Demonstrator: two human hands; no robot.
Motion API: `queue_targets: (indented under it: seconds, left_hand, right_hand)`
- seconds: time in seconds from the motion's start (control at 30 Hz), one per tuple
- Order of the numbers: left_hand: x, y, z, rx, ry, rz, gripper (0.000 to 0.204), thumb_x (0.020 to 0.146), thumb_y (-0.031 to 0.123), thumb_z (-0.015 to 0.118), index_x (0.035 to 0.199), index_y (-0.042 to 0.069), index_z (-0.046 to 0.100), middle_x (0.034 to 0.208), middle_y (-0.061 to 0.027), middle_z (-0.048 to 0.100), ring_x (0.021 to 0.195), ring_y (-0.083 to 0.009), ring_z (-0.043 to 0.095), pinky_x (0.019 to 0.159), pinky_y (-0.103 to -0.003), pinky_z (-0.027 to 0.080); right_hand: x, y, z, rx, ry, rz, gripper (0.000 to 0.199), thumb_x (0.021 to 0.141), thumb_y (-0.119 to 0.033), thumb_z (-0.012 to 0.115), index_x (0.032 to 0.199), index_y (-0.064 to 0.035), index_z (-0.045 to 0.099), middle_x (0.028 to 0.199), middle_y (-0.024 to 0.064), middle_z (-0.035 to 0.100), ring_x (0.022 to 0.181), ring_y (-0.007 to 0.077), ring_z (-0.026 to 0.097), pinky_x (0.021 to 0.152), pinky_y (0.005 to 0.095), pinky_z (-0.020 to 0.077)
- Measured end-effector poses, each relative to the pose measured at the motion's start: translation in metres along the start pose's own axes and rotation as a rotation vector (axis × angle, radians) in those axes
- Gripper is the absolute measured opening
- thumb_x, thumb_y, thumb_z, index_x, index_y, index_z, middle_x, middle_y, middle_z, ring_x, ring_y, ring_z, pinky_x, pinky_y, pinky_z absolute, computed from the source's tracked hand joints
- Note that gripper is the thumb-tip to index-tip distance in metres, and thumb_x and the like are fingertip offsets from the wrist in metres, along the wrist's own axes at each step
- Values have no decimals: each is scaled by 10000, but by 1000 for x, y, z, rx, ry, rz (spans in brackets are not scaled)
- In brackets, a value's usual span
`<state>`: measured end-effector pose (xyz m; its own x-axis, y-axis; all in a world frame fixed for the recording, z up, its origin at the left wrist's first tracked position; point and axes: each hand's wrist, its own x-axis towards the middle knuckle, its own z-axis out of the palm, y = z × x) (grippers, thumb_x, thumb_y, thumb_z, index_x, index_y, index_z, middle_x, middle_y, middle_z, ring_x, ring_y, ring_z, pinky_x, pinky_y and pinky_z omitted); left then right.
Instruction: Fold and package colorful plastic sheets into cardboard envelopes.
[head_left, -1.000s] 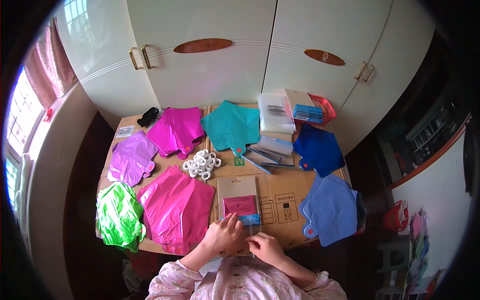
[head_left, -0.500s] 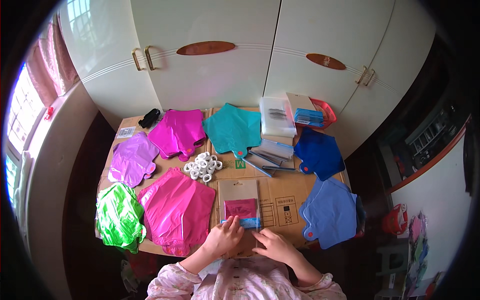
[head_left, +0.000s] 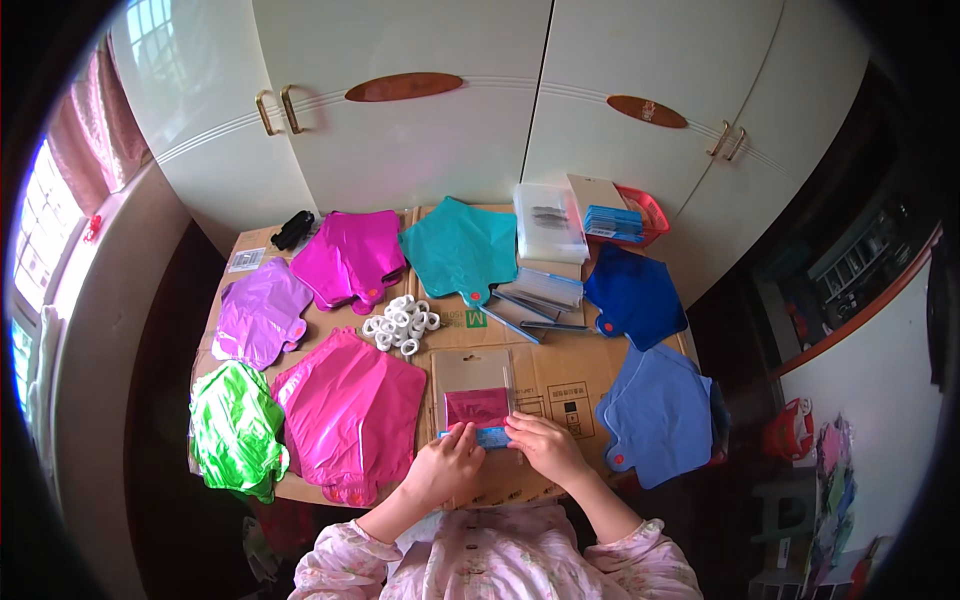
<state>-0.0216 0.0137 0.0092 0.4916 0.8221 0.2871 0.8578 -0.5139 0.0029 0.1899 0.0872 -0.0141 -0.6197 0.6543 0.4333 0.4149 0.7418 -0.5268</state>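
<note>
Your left hand (head_left: 446, 468) and right hand (head_left: 545, 447) both pinch the blue header strip (head_left: 490, 437) at the near edge of the clear packet (head_left: 476, 390), fingers closed on it. The packet lies flat on the worktop (head_left: 560, 372), between the magenta foil balloon (head_left: 350, 410) on the left and the light blue one (head_left: 658, 412) on the right.

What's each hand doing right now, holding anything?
Left hand: fingers pinched on the left end of the flat clear plastic packet with a magenta insert and blue strip.
Right hand: fingers pressed on the same packet's blue strip, right end.
</note>
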Motion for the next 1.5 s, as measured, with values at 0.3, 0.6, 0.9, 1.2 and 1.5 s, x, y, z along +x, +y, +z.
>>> queue_targets:
  seconds: [0.3,0.6,0.9,1.2,1.5]
  left_hand:
    - [9,39,8,-172,52,-131,198,731,156,593,906,62,593,956,-78,568,873,-225,554,747,-332,471]
    - [22,61,29,-331,17,-279,117,786,101,589,880,38,561,834,-100,530,782,-247,536,708,-346,453]
    - [31,60,25,-309,-1,-265,60,823,87,533,845,31,534,833,-118,520,809,-266,519,712,-373,444]
    - [-30,25,-11,-1005,171,-363,202,819,-91,454,987,17,421,1001,-159,581,852,-278,584,754,-358,454]
    - [-60,-22,-52,-606,97,-421,233,804,92,640,1001,48,523,874,-99,594,668,-249,571,588,-314,487]
  right_hand:
    - [1,-2,-15,-15,-127,-35,292,773,44,542,1039,8,658,1143,126,629,1132,263,566,984,360,442]
    - [1,3,-20,38,-184,-35,360,751,58,521,1089,13,636,1194,134,603,1165,265,543,1016,364,416]
    - [-1,5,-22,27,-207,-72,424,712,69,560,1129,12,615,1232,149,581,1186,280,528,1025,371,412]
    - [1,-2,-24,-40,-224,-106,433,701,-74,659,1121,13,604,1239,141,573,1174,264,538,1020,364,424]
    - [0,-3,-17,-163,-149,-184,303,736,-141,697,995,-20,597,1182,127,587,1141,262,556,978,364,460]
